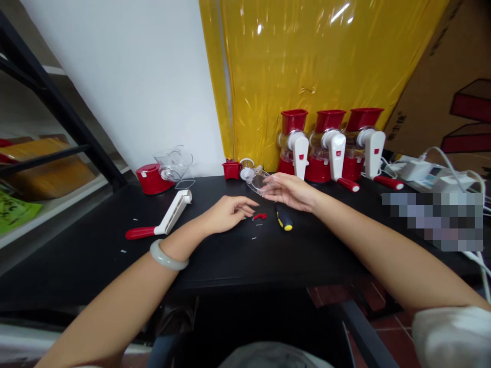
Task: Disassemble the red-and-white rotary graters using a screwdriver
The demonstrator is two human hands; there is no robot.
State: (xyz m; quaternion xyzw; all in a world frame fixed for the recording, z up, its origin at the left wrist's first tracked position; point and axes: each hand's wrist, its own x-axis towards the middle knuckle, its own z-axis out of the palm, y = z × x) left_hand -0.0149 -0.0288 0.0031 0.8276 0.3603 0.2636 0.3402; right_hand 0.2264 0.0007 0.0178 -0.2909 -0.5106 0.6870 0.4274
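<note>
My right hand (pixel 289 191) holds a clear plastic part (pixel 258 181) between thumb and fingers. My left hand (pixel 229 213) hovers over or rests on the black table with its fingers apart and nothing in them. Just right of its fingertips lies a small red piece (pixel 260 216), with small screws (pixel 253 238) nearby. A screwdriver (pixel 284 219) with a dark and yellow handle lies below my right hand. Behind the clear part are a white-ended metal drum (pixel 247 169) and a red plastic piece (pixel 231 170).
Three red-and-white crank graters (pixel 330 148) stand at the back right. At the left are a red base (pixel 154 179) with a clear housing (pixel 177 162) and a white crank (pixel 172 212) with a red handle. White chargers and cables (pixel 445 176) lie far right.
</note>
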